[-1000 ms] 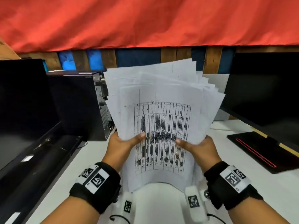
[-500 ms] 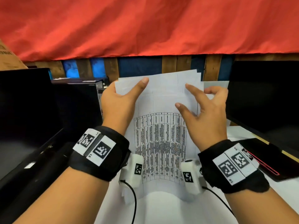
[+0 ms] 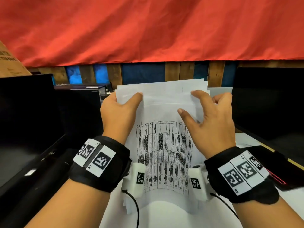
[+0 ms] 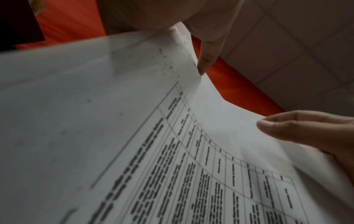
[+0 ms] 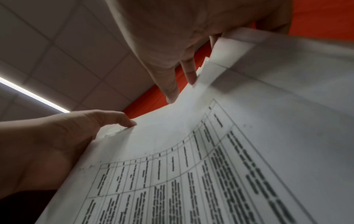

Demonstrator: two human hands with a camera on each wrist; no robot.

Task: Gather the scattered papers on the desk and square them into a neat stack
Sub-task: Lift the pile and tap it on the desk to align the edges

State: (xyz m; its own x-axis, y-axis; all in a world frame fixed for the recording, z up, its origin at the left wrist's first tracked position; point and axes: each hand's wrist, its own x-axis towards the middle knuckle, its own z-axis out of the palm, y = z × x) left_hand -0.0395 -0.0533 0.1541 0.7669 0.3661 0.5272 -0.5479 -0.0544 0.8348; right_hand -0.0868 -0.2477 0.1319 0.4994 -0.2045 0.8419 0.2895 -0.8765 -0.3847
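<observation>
A stack of white papers (image 3: pixel 164 142) stands on end on the white desk (image 3: pixel 164 214), its front sheet printed with a table and its lower edge bowed. My left hand (image 3: pixel 125 102) grips the upper left edge, thumb on the front, fingers hidden behind. My right hand (image 3: pixel 202 104) holds the upper right edge: thumb and index finger lie on the front, the other fingers curl round the side. The left wrist view shows the stack (image 4: pixel 134 121) with my thumb (image 4: pixel 277 125) on it. In the right wrist view, fingertips (image 5: pixel 189 75) touch the uneven sheet edges (image 5: pixel 210 69).
A black monitor (image 3: pixel 24 112) and a black computer case (image 3: pixel 82 104) stand close on the left. Another black monitor (image 3: pixel 269 102) is on the right, with a black pad with a red stripe (image 3: pixel 283 170) lying before it. A red cloth (image 3: pixel 148 30) hangs behind.
Both hands have slid from the stack's lower middle up to its top corners. The fanned-out sheets have drawn together into a narrower stack.
</observation>
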